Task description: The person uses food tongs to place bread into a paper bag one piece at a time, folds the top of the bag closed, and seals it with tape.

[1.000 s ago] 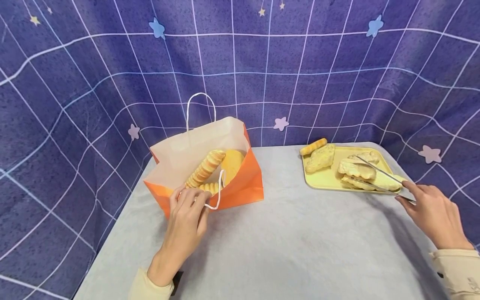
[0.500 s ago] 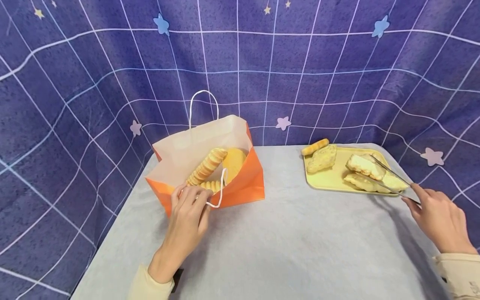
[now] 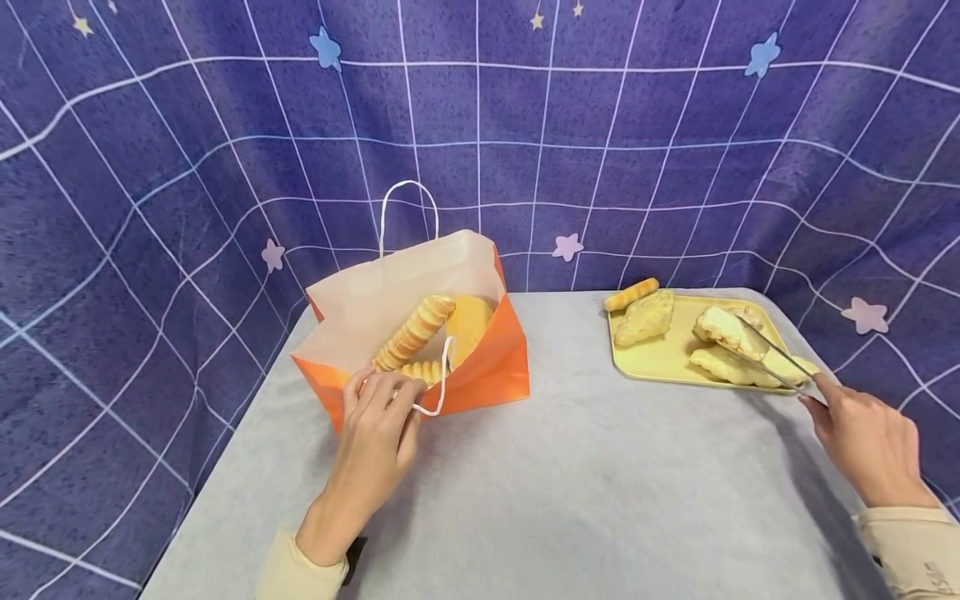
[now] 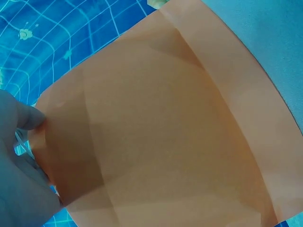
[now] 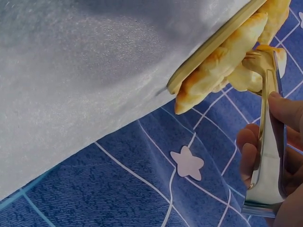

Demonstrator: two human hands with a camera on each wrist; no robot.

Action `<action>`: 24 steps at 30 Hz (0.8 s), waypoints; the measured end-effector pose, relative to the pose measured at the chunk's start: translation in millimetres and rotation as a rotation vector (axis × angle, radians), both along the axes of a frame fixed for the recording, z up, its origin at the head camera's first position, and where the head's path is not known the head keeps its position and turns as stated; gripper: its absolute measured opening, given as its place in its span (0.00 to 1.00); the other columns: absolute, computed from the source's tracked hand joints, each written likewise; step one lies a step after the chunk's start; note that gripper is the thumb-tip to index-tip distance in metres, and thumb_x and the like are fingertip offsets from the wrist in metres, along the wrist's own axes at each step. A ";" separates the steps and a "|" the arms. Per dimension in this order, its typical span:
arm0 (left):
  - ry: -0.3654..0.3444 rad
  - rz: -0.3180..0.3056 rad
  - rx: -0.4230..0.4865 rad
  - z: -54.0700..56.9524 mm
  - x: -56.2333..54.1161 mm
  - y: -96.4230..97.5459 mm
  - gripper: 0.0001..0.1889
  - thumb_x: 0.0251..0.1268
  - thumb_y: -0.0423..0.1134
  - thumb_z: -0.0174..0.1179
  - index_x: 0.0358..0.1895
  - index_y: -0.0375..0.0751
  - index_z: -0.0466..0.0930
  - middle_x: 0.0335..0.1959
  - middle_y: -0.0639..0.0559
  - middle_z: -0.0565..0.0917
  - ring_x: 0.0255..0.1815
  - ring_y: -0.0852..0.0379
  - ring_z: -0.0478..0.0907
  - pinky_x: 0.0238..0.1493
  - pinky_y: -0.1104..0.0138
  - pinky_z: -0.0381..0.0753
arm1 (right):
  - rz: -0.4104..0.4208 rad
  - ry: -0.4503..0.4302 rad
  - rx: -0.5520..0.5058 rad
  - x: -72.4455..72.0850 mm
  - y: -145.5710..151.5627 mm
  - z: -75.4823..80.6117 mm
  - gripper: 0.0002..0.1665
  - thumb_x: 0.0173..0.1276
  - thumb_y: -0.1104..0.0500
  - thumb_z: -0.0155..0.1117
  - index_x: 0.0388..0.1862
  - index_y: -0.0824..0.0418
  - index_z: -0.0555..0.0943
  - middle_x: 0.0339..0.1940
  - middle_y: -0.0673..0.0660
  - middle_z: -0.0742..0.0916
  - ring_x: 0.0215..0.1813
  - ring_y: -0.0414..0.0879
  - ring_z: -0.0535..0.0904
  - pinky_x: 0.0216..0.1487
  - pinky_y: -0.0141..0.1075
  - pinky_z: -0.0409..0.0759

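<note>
My left hand (image 3: 377, 429) grips the near rim of an orange paper bag (image 3: 495, 367) with a white lining. Inside the bag lie ridged, spiral bread rolls (image 3: 415, 333) and a flat yellow-orange piece (image 3: 470, 321). In the left wrist view the bag's paper wall (image 4: 156, 123) fills most of the picture. At the right, my right hand (image 3: 862, 437) holds metal tongs (image 5: 269, 151). Their arms sit on either side of a pale, thick bread piece (image 3: 726, 327), tilted over the yellow tray (image 3: 645, 364). A long bread (image 5: 220, 64) lies beneath it along the tray's near edge.
A knobbly bread (image 3: 645, 318) lies on the tray's left end, with a small ridged stick (image 3: 632, 295) at its back corner. One white handle (image 3: 411, 183) stands up behind the bag; another (image 3: 444, 383) hangs in front. A blue grid-patterned curtain (image 3: 525, 150) encloses the table.
The tongs have come around the thick bread piece, which has shifted right and tilted, showing more of the long bread beneath. The left hand keeps its grip on the bag.
</note>
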State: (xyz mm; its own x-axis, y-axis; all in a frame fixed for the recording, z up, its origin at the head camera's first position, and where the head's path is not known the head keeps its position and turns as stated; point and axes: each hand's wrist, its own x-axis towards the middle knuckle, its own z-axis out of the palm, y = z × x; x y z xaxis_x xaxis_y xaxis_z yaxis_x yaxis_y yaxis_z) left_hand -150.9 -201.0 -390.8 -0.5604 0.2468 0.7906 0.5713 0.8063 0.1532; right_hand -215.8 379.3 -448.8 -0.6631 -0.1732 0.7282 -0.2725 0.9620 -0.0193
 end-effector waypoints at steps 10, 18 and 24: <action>-0.011 0.001 -0.004 4.1 -0.7 -0.2 0.10 0.61 0.30 0.53 0.42 0.41 0.81 0.41 0.50 0.78 0.46 0.49 0.75 0.67 0.42 0.57 | 0.013 0.064 0.003 -0.5 -3.7 -0.1 0.13 0.55 0.61 0.65 0.32 0.65 0.71 0.10 0.62 0.71 0.10 0.63 0.65 0.07 0.45 0.49; 0.016 -0.006 0.008 5.6 -3.1 -0.2 0.10 0.60 0.30 0.51 0.41 0.40 0.81 0.40 0.49 0.79 0.46 0.48 0.75 0.66 0.44 0.58 | 0.000 0.065 -0.028 1.7 -1.7 3.9 0.13 0.58 0.60 0.66 0.35 0.66 0.75 0.10 0.63 0.73 0.09 0.61 0.65 0.07 0.44 0.48; 0.006 -0.005 0.003 5.0 -3.7 0.3 0.11 0.59 0.29 0.52 0.42 0.40 0.81 0.40 0.49 0.79 0.47 0.48 0.75 0.67 0.44 0.58 | 0.021 0.092 -0.025 2.7 -6.4 9.3 0.15 0.63 0.55 0.63 0.39 0.66 0.78 0.12 0.63 0.76 0.11 0.63 0.69 0.07 0.46 0.52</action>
